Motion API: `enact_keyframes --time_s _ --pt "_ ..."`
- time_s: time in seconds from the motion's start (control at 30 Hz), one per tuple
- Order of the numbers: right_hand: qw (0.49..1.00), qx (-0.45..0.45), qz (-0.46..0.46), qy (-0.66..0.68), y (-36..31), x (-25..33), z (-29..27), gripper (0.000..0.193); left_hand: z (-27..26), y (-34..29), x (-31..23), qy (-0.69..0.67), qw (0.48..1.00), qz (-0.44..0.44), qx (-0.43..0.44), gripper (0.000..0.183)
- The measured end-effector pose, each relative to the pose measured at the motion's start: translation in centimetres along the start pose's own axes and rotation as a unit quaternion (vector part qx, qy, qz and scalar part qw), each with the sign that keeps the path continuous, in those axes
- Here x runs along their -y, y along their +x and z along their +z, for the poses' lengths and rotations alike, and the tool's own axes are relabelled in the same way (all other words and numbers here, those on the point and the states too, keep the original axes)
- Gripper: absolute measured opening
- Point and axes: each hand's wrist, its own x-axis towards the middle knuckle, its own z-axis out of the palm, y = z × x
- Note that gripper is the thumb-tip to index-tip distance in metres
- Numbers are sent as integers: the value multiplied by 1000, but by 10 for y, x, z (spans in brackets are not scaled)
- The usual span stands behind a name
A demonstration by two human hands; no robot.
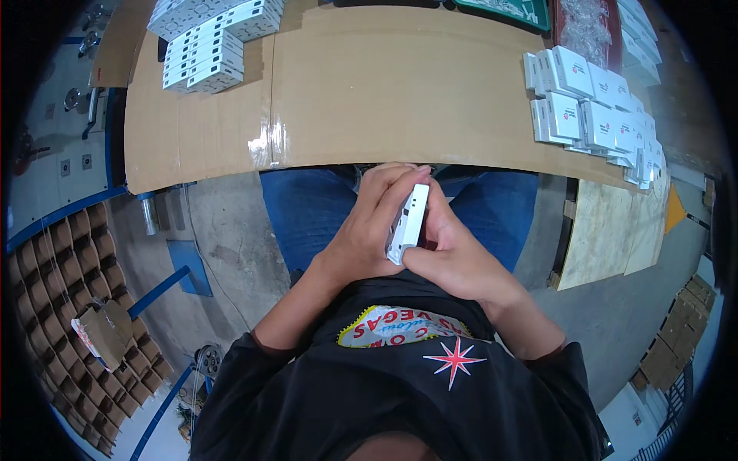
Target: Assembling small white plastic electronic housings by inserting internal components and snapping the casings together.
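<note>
Both my hands are closed around one white rectangular plastic casing (pixel 413 221), held in front of my lap just off the table's near edge. It is tilted with a narrow side facing up, and that side has small dark openings. My left hand (pixel 360 223) wraps its left side, fingers reaching over the far end. On the other side, my right hand (pixel 460 257) grips it with the thumb along the near end. Fingers hide most of its broad faces.
A cardboard-covered table (pixel 346 92) spans the front. Stacked white slotted casings (pixel 206 58) stand at its far left, white casings with small red marks (pixel 592 100) at the right. Behind are a green tray (pixel 530 15) and a dark red bin (pixel 613 38). A divided cardboard rack (pixel 61 284) stands left.
</note>
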Motion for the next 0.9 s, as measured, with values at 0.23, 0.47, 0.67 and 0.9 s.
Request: enact_keyframes --time_s 0.23,0.47,0.67,0.9 --pt "998 10 -1 -61 0 -2 0 90 2 -3 4 -4 1000 14 -13 93" --pt "996 39 -27 70 2 9 -13 58 -1 -7 9 9 997 45 -64 86" --pt "999 -19 -9 30 3 22 -18 29 -8 -6 -3 -2 997 53 -50 82" --pt "999 22 -6 -25 6 21 -31 28 -11 -3 -7 -21 998 52 -9 83"
